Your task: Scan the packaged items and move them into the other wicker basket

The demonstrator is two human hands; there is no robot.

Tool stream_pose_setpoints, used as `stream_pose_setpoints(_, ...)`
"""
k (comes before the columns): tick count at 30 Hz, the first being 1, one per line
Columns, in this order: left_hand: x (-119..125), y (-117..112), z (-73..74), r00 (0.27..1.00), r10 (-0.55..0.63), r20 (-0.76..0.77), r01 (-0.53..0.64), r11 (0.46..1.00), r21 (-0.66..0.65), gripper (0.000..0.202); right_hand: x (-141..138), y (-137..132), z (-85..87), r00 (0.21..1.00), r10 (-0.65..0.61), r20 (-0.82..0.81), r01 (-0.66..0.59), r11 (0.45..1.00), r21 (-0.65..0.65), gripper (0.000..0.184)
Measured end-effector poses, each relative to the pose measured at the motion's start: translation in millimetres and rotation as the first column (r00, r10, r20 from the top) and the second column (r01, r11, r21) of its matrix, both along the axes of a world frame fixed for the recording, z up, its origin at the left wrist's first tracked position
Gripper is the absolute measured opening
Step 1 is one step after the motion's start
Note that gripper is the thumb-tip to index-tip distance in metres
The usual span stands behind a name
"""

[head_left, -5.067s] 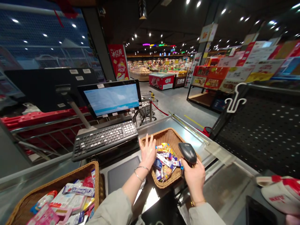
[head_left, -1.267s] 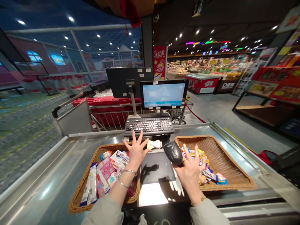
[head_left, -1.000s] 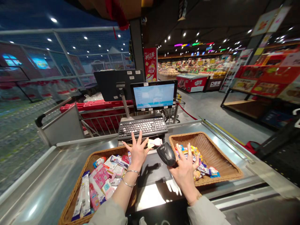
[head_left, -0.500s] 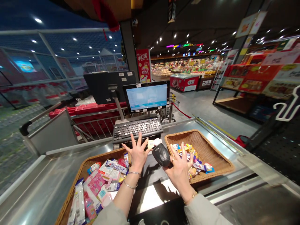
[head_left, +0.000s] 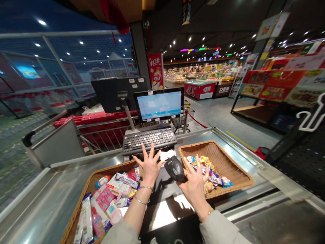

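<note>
Handheld barcode scanner [head_left: 174,168] sits at the thumb side of your right hand [head_left: 194,189], above the stainless checkout counter [head_left: 243,203], between the left wicker basket [head_left: 111,173] and the right wicker basket [head_left: 215,156]. You can't tell from this view whether it is gripped or only resting there (the spread fingers argue against a firm hold). Your hands stand apart, both open with their fingers fanned. Your left hand [head_left: 149,166] hovers just past the left basket's rim, nearest to the small white packet [head_left: 167,155] lying by the keyboard [head_left: 149,139]. Your right hand sits over the near side of the right basket, close above its colourful snack packets [head_left: 207,176]. The left basket is heaped with pink-and-white packs [head_left: 101,203], reaching the counter's near edge. Past the counter's far edge, the register monitor [head_left: 158,105] stands on its arm.
</note>
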State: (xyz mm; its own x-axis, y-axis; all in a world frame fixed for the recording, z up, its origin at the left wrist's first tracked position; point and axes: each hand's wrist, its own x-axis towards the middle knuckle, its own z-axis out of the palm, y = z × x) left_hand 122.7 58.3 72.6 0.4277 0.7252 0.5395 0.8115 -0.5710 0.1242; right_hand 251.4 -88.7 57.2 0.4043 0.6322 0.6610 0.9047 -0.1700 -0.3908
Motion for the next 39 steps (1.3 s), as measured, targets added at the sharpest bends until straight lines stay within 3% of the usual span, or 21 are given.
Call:
stream_pose_setpoints(15, -1.0, 0.6, -3.3, 1.0, 0.001, 0.011, -0.001, 1.0, 0.0, 0.048, 1.2, -2.5, -1.2, 0.999, 0.034, -0.004, -0.034, 0.999, -0.009, 0.016)
stream_pose_setpoints(25, 0.9, -0.1, -4.3, 1.0, -0.001, 0.013, 0.001, 1.0, 0.007, 0.046, -3.0, -5.9, 9.7, 0.999, -0.025, -0.027, 0.025, 1.0, 0.01, 0.023)
stream_pose_setpoints(32, 13.4, -1.4, -4.5, 0.999, -0.031, 0.023, 0.031, 1.0, 0.0, 0.046, 3.3, -13.4, 8.5, 0.996, -0.085, 0.011, 0.085, 0.996, -0.025, 0.031)
stream_pose_setpoints(39, 34.2, -5.6, -5.9, 0.996, -0.085, 0.031, 0.085, 0.996, 0.013, 0.046, 16.6, -23.0, 6.3, 0.988, -0.157, 0.015, 0.157, 0.987, -0.025, 0.026)
